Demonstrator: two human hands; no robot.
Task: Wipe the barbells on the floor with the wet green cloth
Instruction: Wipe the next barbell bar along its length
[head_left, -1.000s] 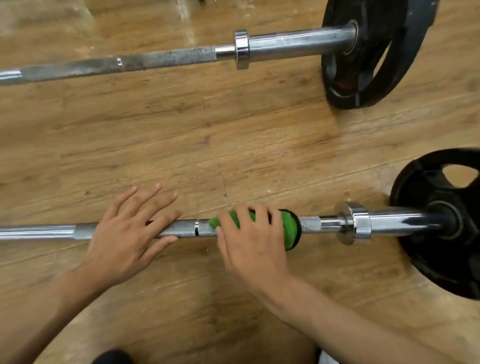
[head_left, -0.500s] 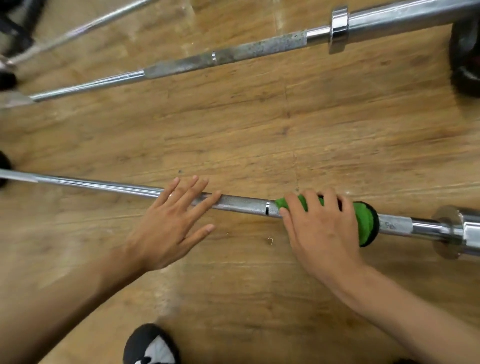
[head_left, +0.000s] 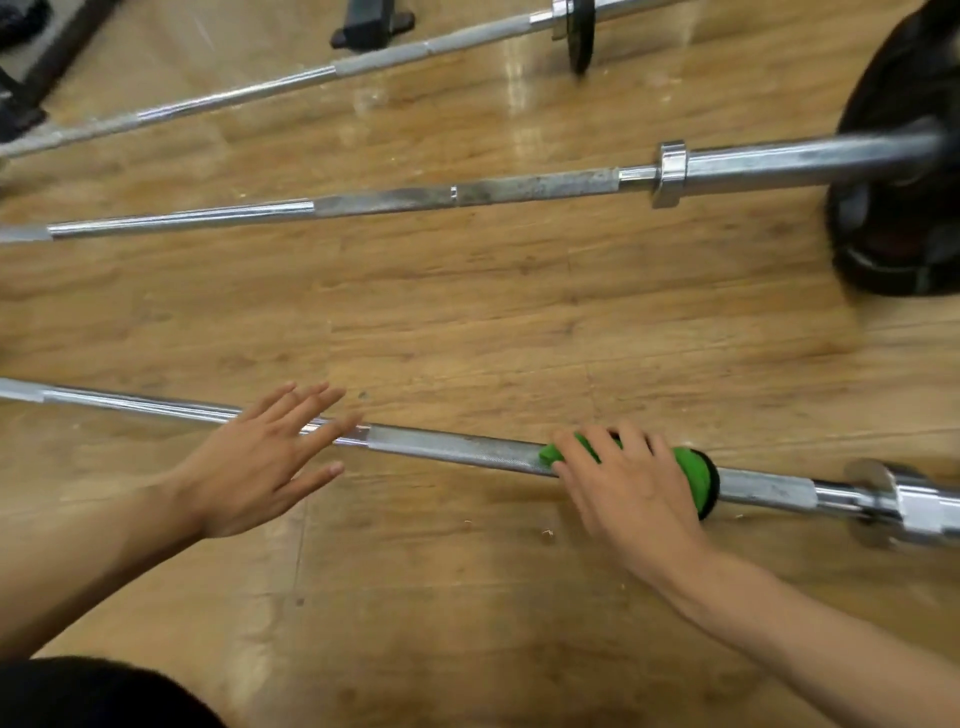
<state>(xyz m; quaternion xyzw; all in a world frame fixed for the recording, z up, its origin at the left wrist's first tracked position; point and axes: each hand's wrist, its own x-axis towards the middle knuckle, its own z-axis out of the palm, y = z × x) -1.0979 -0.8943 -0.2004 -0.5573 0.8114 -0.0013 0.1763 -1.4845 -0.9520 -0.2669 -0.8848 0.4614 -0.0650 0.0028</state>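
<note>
1. I see the right hand (head_left: 631, 488) curled over the green cloth (head_left: 693, 467), which is wrapped round the nearest barbell (head_left: 457, 449) toward its right end.
2. The left hand (head_left: 260, 462) is flat with its fingers spread over the same bar, well apart from the cloth.
3. Two more barbells (head_left: 519, 189) lie farther back on the floor (head_left: 467, 322).

right hand (head_left: 631, 491) – green cloth (head_left: 693, 478) on barbell (head_left: 457, 449) | left hand (head_left: 254, 465) – flat

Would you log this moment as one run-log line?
right hand grips green cloth around nearest barbell | left hand spread over same barbell | phase: wiping
</note>
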